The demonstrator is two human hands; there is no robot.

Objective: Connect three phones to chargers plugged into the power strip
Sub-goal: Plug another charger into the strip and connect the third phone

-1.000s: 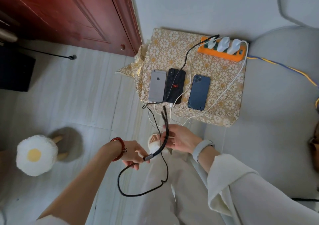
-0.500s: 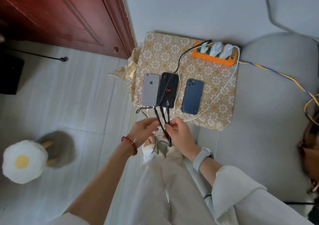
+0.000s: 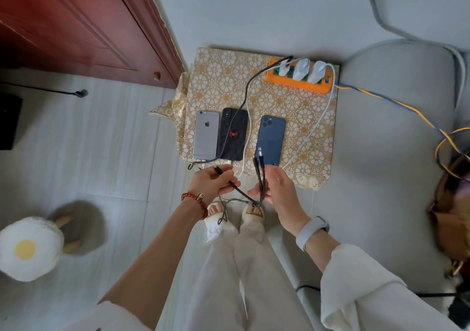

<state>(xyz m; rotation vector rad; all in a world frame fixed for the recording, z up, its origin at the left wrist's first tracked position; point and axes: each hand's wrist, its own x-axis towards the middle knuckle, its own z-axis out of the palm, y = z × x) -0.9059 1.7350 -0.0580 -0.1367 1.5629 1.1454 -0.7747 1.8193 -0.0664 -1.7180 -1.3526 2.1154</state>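
Note:
Three phones lie face down on a gold-patterned table: a silver phone, a black phone with a red spider, and a dark blue phone. An orange power strip at the back holds three white chargers. A black braided multi-head cable runs from the strip. My left hand pinches one of its plug ends. My right hand holds the other two plug ends upright just in front of the blue phone. A white cable trails over the table's front edge.
A red wooden door stands at the left. A grey sofa is to the right, with a blue-yellow power cord across it. A fried-egg stool sits on the pale floor at lower left. My feet are below the table edge.
Both hands rose from near my waist toward the table's front edge. The cable's plug ends were separated: one now in the left hand, two in the right near the blue phone.

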